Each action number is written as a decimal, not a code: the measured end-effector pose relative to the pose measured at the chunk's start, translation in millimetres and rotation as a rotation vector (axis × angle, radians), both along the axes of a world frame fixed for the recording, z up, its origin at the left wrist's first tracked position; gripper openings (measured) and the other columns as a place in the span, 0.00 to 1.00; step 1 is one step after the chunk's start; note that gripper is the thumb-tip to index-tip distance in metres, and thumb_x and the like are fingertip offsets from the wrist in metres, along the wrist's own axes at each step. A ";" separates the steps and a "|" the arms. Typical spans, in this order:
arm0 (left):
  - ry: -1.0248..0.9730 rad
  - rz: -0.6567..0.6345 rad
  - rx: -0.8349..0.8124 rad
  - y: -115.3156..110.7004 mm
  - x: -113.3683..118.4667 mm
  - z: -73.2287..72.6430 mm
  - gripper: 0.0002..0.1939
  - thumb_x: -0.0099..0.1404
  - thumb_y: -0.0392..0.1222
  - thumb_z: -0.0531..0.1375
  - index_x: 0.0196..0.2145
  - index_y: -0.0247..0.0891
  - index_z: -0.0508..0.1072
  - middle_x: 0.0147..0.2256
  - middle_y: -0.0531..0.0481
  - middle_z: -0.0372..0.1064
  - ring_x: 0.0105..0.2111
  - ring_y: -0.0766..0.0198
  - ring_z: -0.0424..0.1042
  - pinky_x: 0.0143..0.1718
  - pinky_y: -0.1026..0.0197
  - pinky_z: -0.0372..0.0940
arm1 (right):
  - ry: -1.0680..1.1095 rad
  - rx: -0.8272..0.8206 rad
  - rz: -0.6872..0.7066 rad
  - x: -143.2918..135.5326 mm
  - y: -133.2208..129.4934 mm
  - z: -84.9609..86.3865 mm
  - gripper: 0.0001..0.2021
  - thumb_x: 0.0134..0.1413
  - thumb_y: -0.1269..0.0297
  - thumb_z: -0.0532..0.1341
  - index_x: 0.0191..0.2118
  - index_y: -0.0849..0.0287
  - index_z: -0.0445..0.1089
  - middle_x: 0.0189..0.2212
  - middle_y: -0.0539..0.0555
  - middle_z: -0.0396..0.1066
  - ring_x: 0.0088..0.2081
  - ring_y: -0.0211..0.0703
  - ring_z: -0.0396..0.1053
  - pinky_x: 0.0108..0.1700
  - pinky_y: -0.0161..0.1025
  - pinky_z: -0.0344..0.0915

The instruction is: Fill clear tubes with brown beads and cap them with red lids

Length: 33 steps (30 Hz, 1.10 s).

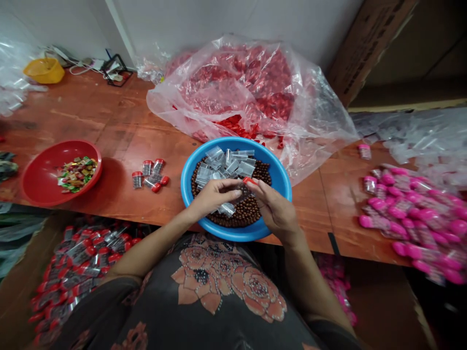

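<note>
Over a blue basin (188, 194), my left hand (215, 197) is closed around a small clear container (243, 192) with dark contents. My right hand (275, 206) pinches a red cap (250, 180) at the container's top; whether the cap is seated cannot be made out. The basin holds brown balls (241, 212) and, on top of them, several clear empty containers (229, 164). Left of the basin, several filled containers with red caps (147, 168) stand or lie on the table.
A plastic bag of red caps (251, 82) lies behind the basin. At left is a red bowl (38, 180) with wrapped pieces. Pink-capped containers (419, 214) pile up at right. Red-capped containers (83, 262) fill a box below the table edge (120, 217).
</note>
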State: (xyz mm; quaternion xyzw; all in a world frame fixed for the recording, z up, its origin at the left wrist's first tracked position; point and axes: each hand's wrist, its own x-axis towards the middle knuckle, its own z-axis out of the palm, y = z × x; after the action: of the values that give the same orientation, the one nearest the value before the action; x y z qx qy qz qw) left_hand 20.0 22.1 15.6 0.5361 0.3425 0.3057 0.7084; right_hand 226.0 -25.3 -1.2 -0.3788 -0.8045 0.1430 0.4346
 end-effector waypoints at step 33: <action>0.023 -0.109 -0.041 1.8 -12.1 -1.2 0.23 0.59 0.48 0.65 0.51 0.40 0.77 0.43 0.45 0.78 0.36 0.63 0.74 0.39 0.58 0.70 | 0.080 0.059 -0.018 -3.3 -16.7 -12.0 0.39 0.61 0.77 0.56 0.68 0.33 0.45 0.59 0.45 0.68 0.54 0.43 0.73 0.57 0.46 0.74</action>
State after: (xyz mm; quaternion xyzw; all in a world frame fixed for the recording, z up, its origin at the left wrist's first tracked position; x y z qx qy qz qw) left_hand 7.9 23.9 14.5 0.5428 0.3271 0.2535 0.7308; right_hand 222.7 -41.9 -13.2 -0.3672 -0.7869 0.1303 0.4785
